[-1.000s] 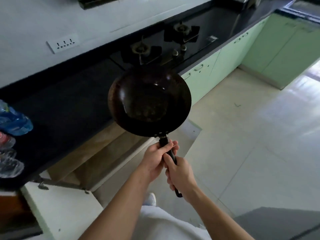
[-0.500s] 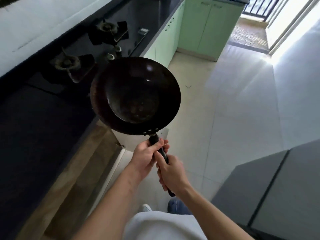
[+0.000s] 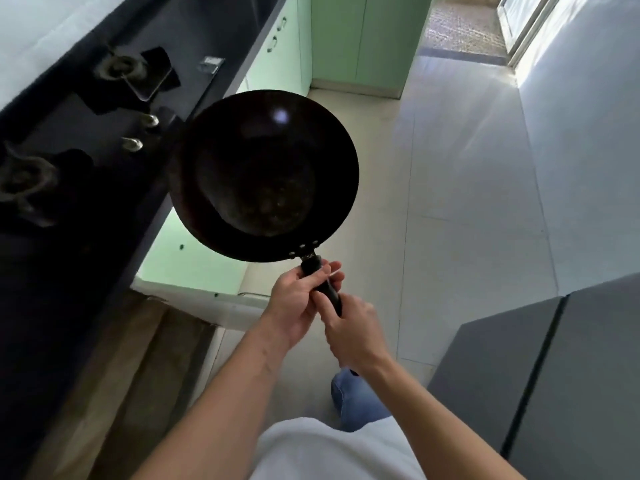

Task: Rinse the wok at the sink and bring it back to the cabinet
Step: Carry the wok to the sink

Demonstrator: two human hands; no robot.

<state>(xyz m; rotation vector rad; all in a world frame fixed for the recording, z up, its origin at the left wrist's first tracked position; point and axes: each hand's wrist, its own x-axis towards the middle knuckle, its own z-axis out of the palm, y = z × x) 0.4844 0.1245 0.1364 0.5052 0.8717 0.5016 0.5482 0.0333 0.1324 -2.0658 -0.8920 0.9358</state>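
A dark round wok [image 3: 265,174] hangs in the air in front of me, its bowl facing up and its rim over the edge of the black counter [image 3: 214,53]. Both hands hold its black handle [image 3: 323,287]. My left hand [image 3: 298,303] grips the handle just behind the rivets. My right hand [image 3: 356,332] grips it further back, nearer my body. The open cabinet [image 3: 162,327] sits low at the left below the counter, its pale green door [image 3: 180,258] swung out. No sink is in view.
A gas hob with two burners [image 3: 121,65] and knobs is set in the counter at the left. Green cabinets [image 3: 360,39] close the far end. A grey appliance [image 3: 540,372] stands at the right. Pale floor tiles [image 3: 450,202] run ahead between them.
The view has swung to the right along the kitchen. The wok has moved with it, from above the counter to its edge. Both hands have kept their hold on the handle.
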